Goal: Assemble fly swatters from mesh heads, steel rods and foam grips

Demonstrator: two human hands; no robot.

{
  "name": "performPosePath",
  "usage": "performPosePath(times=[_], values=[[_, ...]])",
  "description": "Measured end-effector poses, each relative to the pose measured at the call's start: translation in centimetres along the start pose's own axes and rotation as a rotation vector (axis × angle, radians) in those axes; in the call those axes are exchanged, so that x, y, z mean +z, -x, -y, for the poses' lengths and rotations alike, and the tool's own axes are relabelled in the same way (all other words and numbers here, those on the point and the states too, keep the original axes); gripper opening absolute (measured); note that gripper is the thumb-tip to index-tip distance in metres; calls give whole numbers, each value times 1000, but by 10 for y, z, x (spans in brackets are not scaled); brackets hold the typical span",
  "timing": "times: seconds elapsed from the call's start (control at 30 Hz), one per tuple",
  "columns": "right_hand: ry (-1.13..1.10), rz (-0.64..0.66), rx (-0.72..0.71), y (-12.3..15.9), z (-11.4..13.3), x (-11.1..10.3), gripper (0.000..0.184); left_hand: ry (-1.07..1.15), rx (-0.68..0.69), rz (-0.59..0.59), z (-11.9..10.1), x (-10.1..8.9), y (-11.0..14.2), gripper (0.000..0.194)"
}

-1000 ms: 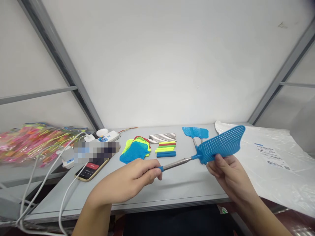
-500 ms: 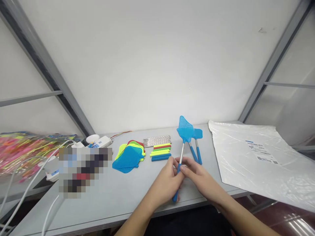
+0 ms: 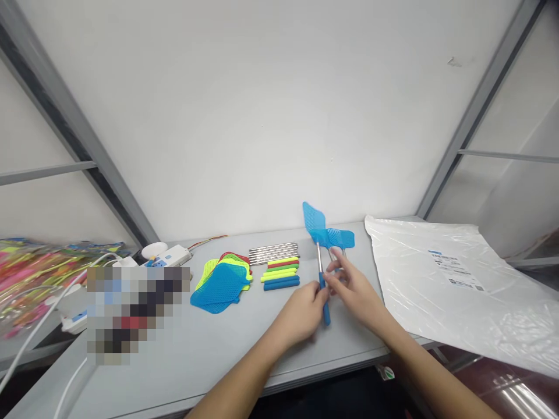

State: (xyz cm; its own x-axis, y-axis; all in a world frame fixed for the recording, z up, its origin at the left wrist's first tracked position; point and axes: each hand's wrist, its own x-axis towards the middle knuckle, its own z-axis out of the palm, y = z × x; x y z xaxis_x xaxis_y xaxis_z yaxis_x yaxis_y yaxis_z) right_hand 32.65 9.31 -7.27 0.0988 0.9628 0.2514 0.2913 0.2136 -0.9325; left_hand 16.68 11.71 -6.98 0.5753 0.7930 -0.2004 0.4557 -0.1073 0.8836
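- White mailer [image 3: 413, 302]: printed label [image 3: 456, 270], illegible.
- Blue fly swatter [image 3: 320, 265]: head [image 3: 314, 222] pointing away, long axis front-to-back.
- Left hand [image 3: 303, 311] grips handle [image 3: 326, 314]; right hand [image 3: 360, 297] half-spread beside it.

The right hand [image 3: 356, 294], its fingers blurring, is hiding most of the handles of the two rear blue fly swatters [image 3: 344, 238]. A pixelated patch [image 3: 131, 314] is masking whatever is lying beside the power strip [image 3: 172, 256]. The print [image 3: 456, 271] on the white mailing bag [image 3: 414, 308] is appearing too small to read. The left edge is cutting off the plastic-bagged bundle [image 3: 43, 273].
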Motion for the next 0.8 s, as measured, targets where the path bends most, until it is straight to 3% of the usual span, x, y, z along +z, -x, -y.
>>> performPosePath(times=[0.1, 0.23, 0.5, 0.6, 0.8], values=[[434, -106, -118, -5, -12, -17, 64, 15, -68, 58, -2, 3, -29, 37], [807, 1, 9, -2, -30, -37, 58, -8, -137, 134, -5, 4, -62, 36], [843, 131, 37, 8, -40, -36, 67, -55, -163, 151, -7, 0, -88, 28], [866, 129, 46, 11, -48, -32, 72, -105, -139, 132, -8, -1, -87, 25], [862, 107, 51, 14, -59, -29, 77, -329, 11, 7, -12, -3, -72, 41]])
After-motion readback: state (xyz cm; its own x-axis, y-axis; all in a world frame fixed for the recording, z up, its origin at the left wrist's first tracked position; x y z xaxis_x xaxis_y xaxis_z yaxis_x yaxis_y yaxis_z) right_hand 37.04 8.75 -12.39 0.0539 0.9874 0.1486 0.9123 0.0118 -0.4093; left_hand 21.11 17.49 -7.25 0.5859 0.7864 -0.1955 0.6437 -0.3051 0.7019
